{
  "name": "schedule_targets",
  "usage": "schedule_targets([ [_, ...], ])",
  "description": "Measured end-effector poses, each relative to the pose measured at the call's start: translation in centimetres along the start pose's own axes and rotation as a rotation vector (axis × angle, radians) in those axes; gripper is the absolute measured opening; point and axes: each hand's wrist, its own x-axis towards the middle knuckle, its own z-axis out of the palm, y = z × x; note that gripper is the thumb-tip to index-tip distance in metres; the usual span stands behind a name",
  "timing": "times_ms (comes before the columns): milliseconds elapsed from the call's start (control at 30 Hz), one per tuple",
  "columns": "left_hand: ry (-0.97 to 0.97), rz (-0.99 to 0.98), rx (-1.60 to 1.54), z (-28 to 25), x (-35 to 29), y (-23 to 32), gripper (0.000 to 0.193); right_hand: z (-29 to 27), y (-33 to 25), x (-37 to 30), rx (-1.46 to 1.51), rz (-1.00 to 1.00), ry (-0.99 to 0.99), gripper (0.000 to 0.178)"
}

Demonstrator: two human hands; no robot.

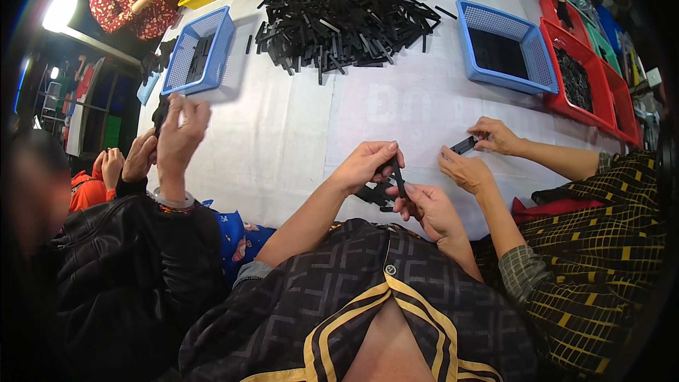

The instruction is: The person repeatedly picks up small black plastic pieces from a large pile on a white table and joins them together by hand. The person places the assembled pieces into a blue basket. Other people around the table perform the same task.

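Observation:
A slim black strip [398, 178] is held upright between my two hands, close in front of my chest. The fingers of my left hand [364, 164] pinch its upper part. Lower down, my right hand [428, 206] grips the other end between thumb and fingers. Several loose black strips [373, 195] lie on the white-covered table [283, 148] just under my hands, partly hidden by them. What the strip is made for cannot be told from here.
A big heap of black strips [346, 25] covers the table's far middle. Blue baskets [228, 42] [544, 86] hold more strips at left and right. Red trays [605, 110] stand far right. Co-workers' hands [185, 138] [470, 170] handle dark pieces on either side.

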Motion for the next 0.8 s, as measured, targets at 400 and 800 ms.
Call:
schedule_targets([
  [400, 0.134, 0.273, 0.330, 2.2, -0.5, -1.8, 0.023, 0.1, 1.3, 0.3, -0.364, -0.247, 0.215, 0.017],
  [800, 0.091, 0.023, -0.014, 2.2, -1.0, -0.1, 0.042, 1.8, -0.1, -0.5, -0.721, -0.417, 0.369, 0.018],
])
